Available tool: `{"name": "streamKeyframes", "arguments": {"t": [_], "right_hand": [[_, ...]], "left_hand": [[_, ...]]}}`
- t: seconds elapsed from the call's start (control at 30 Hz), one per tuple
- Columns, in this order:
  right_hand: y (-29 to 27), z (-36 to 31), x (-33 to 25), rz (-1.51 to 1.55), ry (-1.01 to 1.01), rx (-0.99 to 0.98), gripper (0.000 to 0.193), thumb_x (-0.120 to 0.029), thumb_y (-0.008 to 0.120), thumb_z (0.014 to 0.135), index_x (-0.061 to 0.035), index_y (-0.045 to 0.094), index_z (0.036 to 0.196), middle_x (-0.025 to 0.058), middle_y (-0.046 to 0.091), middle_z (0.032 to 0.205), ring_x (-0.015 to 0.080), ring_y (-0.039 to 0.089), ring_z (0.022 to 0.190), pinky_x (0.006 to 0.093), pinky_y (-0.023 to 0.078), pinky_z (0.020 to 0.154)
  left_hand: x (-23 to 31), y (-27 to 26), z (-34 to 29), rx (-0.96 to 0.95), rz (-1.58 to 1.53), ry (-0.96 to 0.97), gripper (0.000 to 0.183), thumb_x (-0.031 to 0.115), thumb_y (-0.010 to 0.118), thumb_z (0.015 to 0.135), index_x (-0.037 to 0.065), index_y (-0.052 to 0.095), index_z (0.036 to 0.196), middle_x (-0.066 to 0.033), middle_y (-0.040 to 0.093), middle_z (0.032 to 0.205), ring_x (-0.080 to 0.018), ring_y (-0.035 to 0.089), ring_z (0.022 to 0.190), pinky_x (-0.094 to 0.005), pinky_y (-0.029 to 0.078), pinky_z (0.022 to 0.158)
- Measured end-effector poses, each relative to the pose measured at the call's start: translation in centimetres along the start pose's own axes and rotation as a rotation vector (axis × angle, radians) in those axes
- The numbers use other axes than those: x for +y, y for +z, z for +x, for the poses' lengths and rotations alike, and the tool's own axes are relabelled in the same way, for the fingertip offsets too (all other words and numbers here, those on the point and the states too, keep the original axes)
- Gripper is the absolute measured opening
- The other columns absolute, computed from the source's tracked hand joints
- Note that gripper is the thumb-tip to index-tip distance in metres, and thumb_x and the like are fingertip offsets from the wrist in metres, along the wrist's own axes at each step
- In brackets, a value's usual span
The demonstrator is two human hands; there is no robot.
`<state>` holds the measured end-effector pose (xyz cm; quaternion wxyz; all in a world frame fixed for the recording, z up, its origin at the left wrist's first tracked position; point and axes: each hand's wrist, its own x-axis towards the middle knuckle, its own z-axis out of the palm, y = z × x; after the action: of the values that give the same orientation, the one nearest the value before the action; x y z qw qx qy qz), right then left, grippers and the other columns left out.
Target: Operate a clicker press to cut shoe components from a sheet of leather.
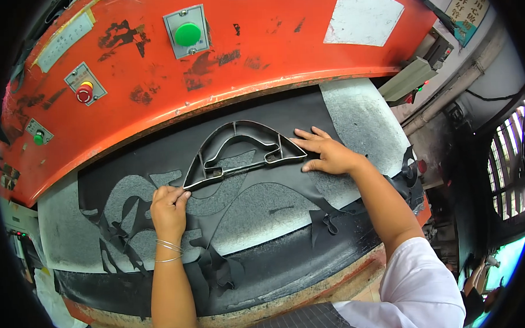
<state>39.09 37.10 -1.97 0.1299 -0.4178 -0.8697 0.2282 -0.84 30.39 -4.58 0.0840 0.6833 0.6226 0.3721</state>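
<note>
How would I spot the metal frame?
Below the orange-red machine front, a cut black sheet lies on a grey board. The metal frame sits there, between left hand and right hand. Unlike the limp black scraps nearby, it is an open arch with raised walls.

We see a metal cutting die, a bow-shaped outer band joined by short ribs to a smaller inner arch. It lies flat, its curve away from the wearer and its left tip nearer than its right. Beneath it we note a black leather-like sheet, spread out, its near part pierced by curved cut-outs.
</note>
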Motion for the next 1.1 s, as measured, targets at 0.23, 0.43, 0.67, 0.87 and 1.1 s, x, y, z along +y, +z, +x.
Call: {"name": "streamKeyframes", "arguments": {"t": [0.23, 0.43, 0.67, 0.87, 1.1], "right_hand": [[0.8, 0.5, 1.6, -0.07, -0.052, 0.099, 0.061, -0.031, 0.07, 0.08, -0.0177, 0.051, 0.137, 0.0138, 0.05, 0.139, 0.0261, 0.043, 0.131, 0.0482, 0.022, 0.114], [0.8, 0.8, 2.8, -0.072, -0.106, 0.097, 0.06, -0.036, 0.071, 0.078, -0.0183, 0.056, 0.133, 0.0124, 0.052, 0.138, 0.0244, 0.045, 0.13, 0.047, 0.024, 0.113], [0.8, 1.0, 2.7, -0.094, -0.08, 0.078, 0.061, -0.04, 0.068, 0.078, -0.0198, 0.055, 0.134, 0.0113, 0.05, 0.139, 0.0239, 0.044, 0.131, 0.0463, 0.023, 0.114], [0.8, 0.4, 1.6, -0.046, -0.014, 0.032, 0.062, -0.042, 0.068, 0.077, -0.0245, 0.054, 0.135, 0.0083, 0.048, 0.142, 0.0254, 0.039, 0.134, 0.045, 0.021, 0.116], [-0.4, -2.2, -5.4, -0.026, 0.118, 0.424, 0.073, -0.036, 0.078, 0.072, -0.0099, 0.052, 0.135, 0.0146, 0.054, 0.134, 0.0323, 0.047, 0.127, 0.0425, 0.036, 0.106]], "left_hand": [[0.3, 1.1, 0.3, 0.06, -0.037, -0.07, 0.013, 0.004, 0.075, 0.072, 0.0, 0.071, 0.084, -0.0096, 0.064, 0.077, -0.0234, 0.061, 0.074, -0.0322, 0.047, 0.067], [1.0, 1.1, 0.6, 0.078, -0.031, -0.073, 0.012, 0.001, 0.073, 0.074, -0.001, 0.072, 0.087, -0.0099, 0.064, 0.077, -0.0215, 0.06, 0.073, -0.0304, 0.047, 0.067], [0.7, 1.3, 0.6, 0.083, -0.052, -0.1, 0.012, 0.001, 0.073, 0.075, -0.001, 0.072, 0.086, -0.0105, 0.064, 0.078, -0.0221, 0.061, 0.074, -0.0305, 0.047, 0.068], [-0.1, 0.5, -0.2, 0.1, -0.026, -0.031, 0.012, 0.003, 0.075, 0.071, 0.0, 0.071, 0.082, -0.0107, 0.065, 0.08, -0.0263, 0.062, 0.077, -0.0344, 0.05, 0.07], [-1.5, -5.9, -0.3, 0.072, -0.218, -0.255, 0.018, 0.014, 0.071, 0.081, 0.002, 0.07, 0.094, -0.0104, 0.068, 0.089, -0.0228, 0.065, 0.087, -0.0326, 0.051, 0.079]]}}
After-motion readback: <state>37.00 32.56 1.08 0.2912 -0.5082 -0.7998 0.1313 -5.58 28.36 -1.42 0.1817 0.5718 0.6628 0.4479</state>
